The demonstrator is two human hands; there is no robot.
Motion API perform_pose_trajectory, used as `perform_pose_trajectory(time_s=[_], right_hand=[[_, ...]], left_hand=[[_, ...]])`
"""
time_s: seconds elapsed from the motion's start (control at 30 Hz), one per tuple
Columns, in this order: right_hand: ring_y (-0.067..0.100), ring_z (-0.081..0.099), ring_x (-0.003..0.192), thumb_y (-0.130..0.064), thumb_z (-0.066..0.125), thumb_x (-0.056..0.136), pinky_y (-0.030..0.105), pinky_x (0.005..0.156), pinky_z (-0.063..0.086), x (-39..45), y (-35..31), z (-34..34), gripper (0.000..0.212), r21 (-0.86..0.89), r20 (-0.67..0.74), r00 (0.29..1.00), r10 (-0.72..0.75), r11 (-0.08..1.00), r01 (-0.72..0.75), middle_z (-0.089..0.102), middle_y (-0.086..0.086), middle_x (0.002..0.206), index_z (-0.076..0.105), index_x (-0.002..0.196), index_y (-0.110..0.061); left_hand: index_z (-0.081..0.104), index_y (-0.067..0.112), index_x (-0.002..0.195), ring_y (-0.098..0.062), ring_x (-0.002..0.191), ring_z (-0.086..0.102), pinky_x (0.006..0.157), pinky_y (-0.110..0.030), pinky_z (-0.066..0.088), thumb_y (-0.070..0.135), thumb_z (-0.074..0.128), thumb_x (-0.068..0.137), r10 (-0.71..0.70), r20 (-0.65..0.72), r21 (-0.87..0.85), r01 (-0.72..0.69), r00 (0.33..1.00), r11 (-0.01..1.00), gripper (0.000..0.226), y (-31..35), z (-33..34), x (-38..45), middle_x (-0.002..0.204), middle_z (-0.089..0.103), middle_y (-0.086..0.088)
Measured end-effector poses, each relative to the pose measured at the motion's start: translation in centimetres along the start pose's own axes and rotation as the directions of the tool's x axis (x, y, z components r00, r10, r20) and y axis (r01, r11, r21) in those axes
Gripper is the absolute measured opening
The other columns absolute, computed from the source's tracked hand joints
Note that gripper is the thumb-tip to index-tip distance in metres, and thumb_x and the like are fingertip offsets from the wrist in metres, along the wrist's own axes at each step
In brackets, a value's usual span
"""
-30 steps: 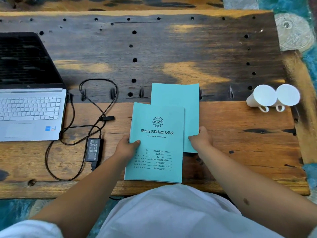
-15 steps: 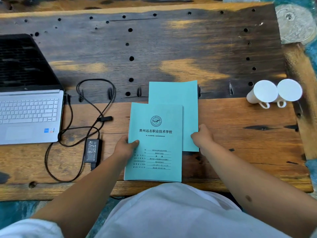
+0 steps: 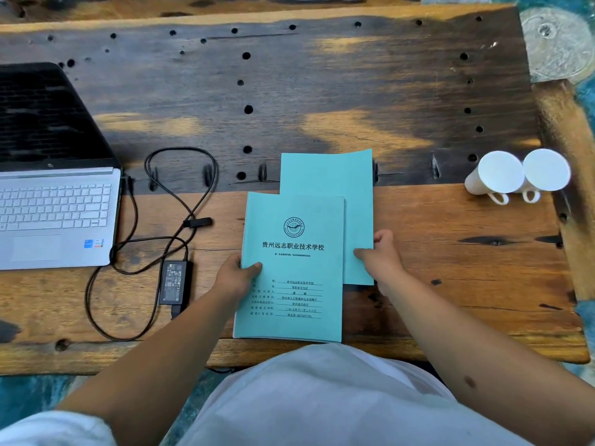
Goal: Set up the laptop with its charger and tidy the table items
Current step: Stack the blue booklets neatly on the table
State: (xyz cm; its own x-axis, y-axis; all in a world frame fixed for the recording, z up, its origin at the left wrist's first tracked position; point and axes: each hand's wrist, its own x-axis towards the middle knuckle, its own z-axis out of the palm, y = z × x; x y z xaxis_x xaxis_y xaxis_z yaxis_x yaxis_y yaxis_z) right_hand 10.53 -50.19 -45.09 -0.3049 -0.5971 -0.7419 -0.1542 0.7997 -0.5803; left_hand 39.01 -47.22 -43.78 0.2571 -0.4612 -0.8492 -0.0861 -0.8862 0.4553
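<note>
Hands: left hand [image 3: 236,278] pinches the printed teal paper booklet [image 3: 291,268], right hand [image 3: 381,257] grips the plain teal booklet [image 3: 335,188] beneath — uneven pull risks creasing or sliding covers.

Both bare arms reach forward, each hand closed in a pinch.

The left hand [image 3: 236,275] is at the centre of the view, the thumb lying flat on top and pointing to the right, the other fingers hidden below; the left forearm goes from the lower left corner up to it. The right hand [image 3: 381,255] is a little further forward, the thumb pointing left and the fingers curled in; its forearm goes diagonally from the lower right corner. The hands are apart and do not touch.
</note>
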Motion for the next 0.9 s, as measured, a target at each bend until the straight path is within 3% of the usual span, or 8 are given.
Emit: perform_pose_trajectory(time_s=[0.07, 0.17, 0.3, 0.37, 0.47, 0.57, 0.8, 0.9], right_hand=[[0.023, 0.068, 0.085, -0.011, 0.071, 0.085, 0.031, 0.061, 0.053, 0.4, -0.2, -0.5, 0.034, 0.104, -0.002, 0.997, 0.080, 0.991, -0.080, 0.066, 0.004, 0.097, 0.046, 0.107, -0.018], [0.022, 0.070, 0.086, -0.011, 0.065, 0.092, 0.030, 0.062, 0.055, 0.8, -0.7, -1.1, 0.006, 0.095, 0.169, 0.977, 0.130, 0.985, -0.147, 0.073, 0.007, 0.101, 0.062, 0.097, -0.013], [0.028, 0.068, 0.094, -0.017, 0.061, 0.094, 0.041, 0.084, 0.057, 1.0, -1.9, -1.5, 0.017, -0.354, 0.155, 0.984, -0.088, 0.925, 0.139, 0.072, 0.012, 0.109, 0.069, 0.104, -0.006], [0.025, 0.065, 0.090, -0.022, 0.058, 0.096, 0.032, 0.073, 0.054, 0.2, -3.1, -2.1, 0.023, -0.526, 0.158, 0.966, -0.205, 0.810, 0.258, 0.072, 0.011, 0.109, 0.068, 0.111, -0.007], [0.028, 0.061, 0.090, -0.025, 0.053, 0.098, 0.029, 0.067, 0.041, -1.1, -5.1, -4.2, 0.026, -0.667, 0.143, 0.920, -0.366, 0.651, 0.362, 0.070, 0.013, 0.109, 0.066, 0.113, -0.009], [0.029, 0.059, 0.091, -0.027, 0.049, 0.098, 0.035, 0.068, 0.043, -2.4, -7.3, -7.5, 0.024, -0.689, 0.127, 0.876, -0.465, 0.594, 0.415, 0.070, 0.012, 0.105, 0.065, 0.111, -0.013], [0.031, 0.063, 0.076, -0.026, 0.050, 0.098, 0.036, 0.059, 0.048, -7.8, -8.2, -11.3, 0.024, -0.791, 0.181, 0.645, -0.743, 0.280, 0.544, 0.072, 0.008, 0.089, 0.065, 0.113, -0.016], [0.033, 0.065, 0.070, -0.020, 0.051, 0.095, 0.030, 0.053, 0.036, -10.1, -6.8, -10.7, 0.023, -0.802, 0.271, 0.458, -0.847, 0.064, 0.594, 0.072, 0.006, 0.082, 0.068, 0.109, -0.015]], left_hand=[[0.055, 0.015, 0.118, -0.033, 0.087, 0.073, 0.079, -0.054, 0.059, 0.021, 0.065, 0.094, 0.007, 0.004, 0.002, -0.007, 1.000, 1.000, 0.027, 0.0, -0.1, 0.0, 0.104, 0.072, -0.011], [0.055, 0.015, 0.116, -0.033, 0.086, 0.073, 0.079, -0.055, 0.059, 0.021, 0.066, 0.094, 0.014, 0.006, 0.005, -0.014, 1.000, 1.000, 0.025, -0.1, -0.1, -0.1, 0.104, 0.073, -0.011], [0.057, 0.018, 0.109, -0.032, 0.085, 0.072, 0.080, -0.055, 0.059, 0.022, 0.067, 0.093, 0.026, -0.017, 0.021, -0.025, 1.000, 0.999, 0.019, -0.1, -0.1, 0.0, 0.102, 0.072, -0.010], [0.057, 0.018, 0.108, -0.032, 0.086, 0.071, 0.081, -0.055, 0.058, 0.023, 0.067, 0.092, 0.034, -0.025, 0.028, -0.033, 0.999, 0.999, 0.020, 0.0, 0.4, -0.1, 0.102, 0.072, -0.010], [0.058, 0.016, 0.109, -0.030, 0.084, 0.070, 0.080, -0.051, 0.059, 0.023, 0.067, 0.092, 0.046, -0.066, 0.025, -0.045, 0.997, 0.999, 0.020, -0.1, 1.0, -0.3, 0.103, 0.071, -0.010], [0.059, 0.014, 0.109, -0.028, 0.083, 0.069, 0.078, -0.047, 0.059, 0.025, 0.066, 0.092, 0.077, -0.120, 0.059, -0.071, 0.990, 0.996, 0.022, -0.3, 1.3, -0.6, 0.105, 0.071, -0.010], [0.053, 0.012, 0.115, -0.039, 0.122, 0.051, 0.096, -0.054, 0.048, 0.035, 0.062, 0.090, 0.178, -0.165, 0.407, -0.097, 0.970, 0.908, 0.035, 0.1, 0.4, -2.1, 0.130, 0.056, -0.017], [0.043, 0.013, 0.138, -0.034, 0.125, 0.048, 0.103, -0.049, 0.042, 0.043, 0.059, 0.094, 0.278, -0.126, 0.283, -0.234, 0.952, 0.930, 0.056, 2.1, 1.0, -4.1, 0.141, 0.047, -0.014]])
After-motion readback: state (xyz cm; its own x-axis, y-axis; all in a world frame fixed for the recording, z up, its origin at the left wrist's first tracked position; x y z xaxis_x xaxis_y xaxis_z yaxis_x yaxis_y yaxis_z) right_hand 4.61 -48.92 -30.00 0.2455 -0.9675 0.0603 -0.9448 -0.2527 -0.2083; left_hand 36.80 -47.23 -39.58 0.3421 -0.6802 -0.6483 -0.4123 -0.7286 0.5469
